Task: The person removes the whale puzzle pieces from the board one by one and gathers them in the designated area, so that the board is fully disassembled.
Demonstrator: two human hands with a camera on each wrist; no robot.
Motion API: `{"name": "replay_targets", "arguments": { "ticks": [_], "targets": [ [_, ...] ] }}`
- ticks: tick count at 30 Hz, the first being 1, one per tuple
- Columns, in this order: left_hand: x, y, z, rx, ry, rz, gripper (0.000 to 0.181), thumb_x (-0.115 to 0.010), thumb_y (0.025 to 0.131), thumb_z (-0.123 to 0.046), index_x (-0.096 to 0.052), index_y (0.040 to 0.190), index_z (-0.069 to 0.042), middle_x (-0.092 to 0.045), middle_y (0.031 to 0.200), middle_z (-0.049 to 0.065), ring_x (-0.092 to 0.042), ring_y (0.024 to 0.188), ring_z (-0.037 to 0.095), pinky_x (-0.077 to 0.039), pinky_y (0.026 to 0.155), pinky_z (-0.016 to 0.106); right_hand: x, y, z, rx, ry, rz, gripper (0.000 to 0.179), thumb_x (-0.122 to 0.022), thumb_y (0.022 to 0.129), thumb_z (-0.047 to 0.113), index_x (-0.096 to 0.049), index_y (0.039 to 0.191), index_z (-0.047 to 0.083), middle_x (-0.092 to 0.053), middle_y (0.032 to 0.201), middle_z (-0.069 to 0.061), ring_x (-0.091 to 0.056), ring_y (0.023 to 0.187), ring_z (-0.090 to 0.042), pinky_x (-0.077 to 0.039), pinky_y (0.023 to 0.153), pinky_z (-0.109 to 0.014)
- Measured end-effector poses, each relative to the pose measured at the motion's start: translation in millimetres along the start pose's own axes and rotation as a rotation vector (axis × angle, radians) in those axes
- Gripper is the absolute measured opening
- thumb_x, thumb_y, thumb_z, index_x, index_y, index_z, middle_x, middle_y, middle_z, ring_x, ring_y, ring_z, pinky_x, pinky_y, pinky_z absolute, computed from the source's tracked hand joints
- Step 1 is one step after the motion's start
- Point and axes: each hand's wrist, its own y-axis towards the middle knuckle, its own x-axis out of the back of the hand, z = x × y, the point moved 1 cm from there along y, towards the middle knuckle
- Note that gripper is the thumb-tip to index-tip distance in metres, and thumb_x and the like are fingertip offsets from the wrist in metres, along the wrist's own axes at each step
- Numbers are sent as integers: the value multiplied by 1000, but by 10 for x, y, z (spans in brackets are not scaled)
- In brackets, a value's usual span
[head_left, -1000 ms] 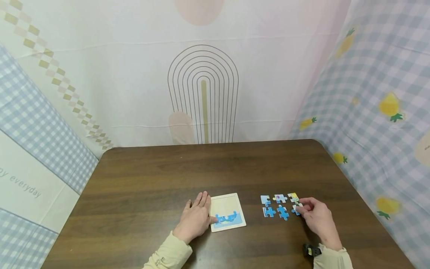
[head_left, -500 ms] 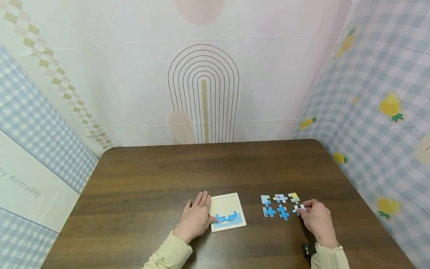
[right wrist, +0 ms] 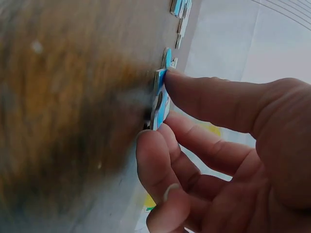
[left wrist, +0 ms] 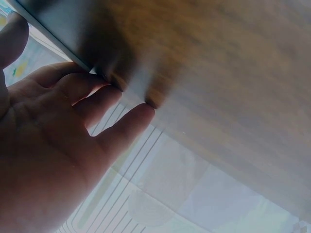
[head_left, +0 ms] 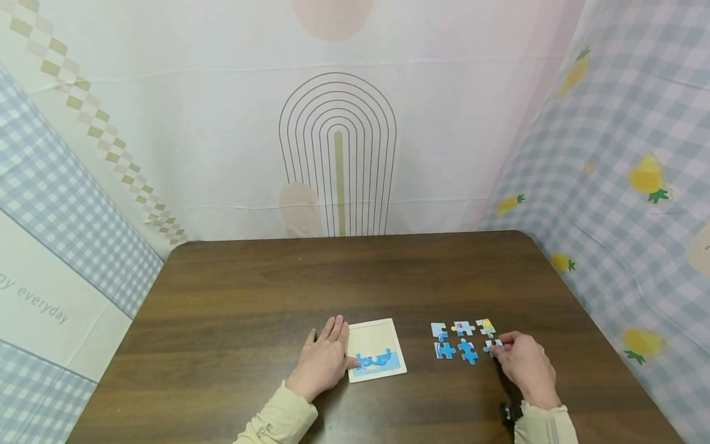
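In the head view my left hand lies with its fingers extended along the left edge of a square puzzle tray, the thumb over its border. Blue whale-like puzzle pieces fill the tray's lower part; bare light wood shows above them. My right hand pinches a blue-and-white puzzle piece by its edges, thumb on one side and fingers on the other, close over the table. That piece is the lower right one of a loose group of puzzle pieces.
Beside the held piece lie a sun-patterned piece, a piece with a pink swirl and several blue ones. The brown wooden table runs back to a white printed curtain. Checked cloth hangs at the right.
My right hand has shifted slightly right and toward me, and the piece at its fingertips has turned and moved a little with it. The left hand and the tray have stayed in place.
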Motion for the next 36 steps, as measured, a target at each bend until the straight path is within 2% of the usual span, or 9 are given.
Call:
{"name": "replay_targets", "arguments": {
  "ticks": [9, 17, 24, 31, 36],
  "targets": [
    [38, -11, -18, -5, 9, -10, 77, -60, 91, -48, -40, 146, 2, -34, 154, 17, -28, 143, 30, -29, 107, 58, 6, 2, 18, 4, -23, -10, 36, -66, 91, 25, -63, 118, 2, -67, 95, -6, -63, 85, -26, -43, 61, -44],
    [26, -8, -10, 9, -7, -1, 78, -61, 91, -48, -38, 147, 2, -32, 155, 16, -26, 144, 29, -27, 108, 59, -21, -25, 30, 28, -21, -57, 31, -69, 89, 27, -64, 109, 4, -66, 92, -6, -62, 76, -23, -43, 57, -42],
    [-16, -8, -7, 5, -8, 8, 79, -60, 91, -49, -38, 147, 1, -31, 155, 16, -26, 144, 30, -27, 108, 59, -97, -92, 63, 28, 16, -89, 24, -62, 93, 26, -63, 106, 5, -68, 91, -6, -64, 74, -23, -45, 54, -41],
    [-17, -8, 0, 5, -11, 0, 79, -61, 91, -49, -38, 147, 1, -31, 155, 16, -26, 144, 30, -27, 108, 59, -229, -173, 253, 72, 45, -169, 27, -62, 94, 32, -64, 104, 7, -67, 87, -4, -62, 70, -21, -41, 51, -36],
    [-19, -2, 6, 2, -6, -6, 79, -61, 91, -49, -38, 147, 1, -32, 155, 16, -26, 144, 30, -27, 108, 59, -381, -218, 462, 150, 35, -202, 20, -64, 91, 29, -65, 98, 10, -65, 82, 1, -60, 68, -17, -40, 51, -36]
  ]
}}
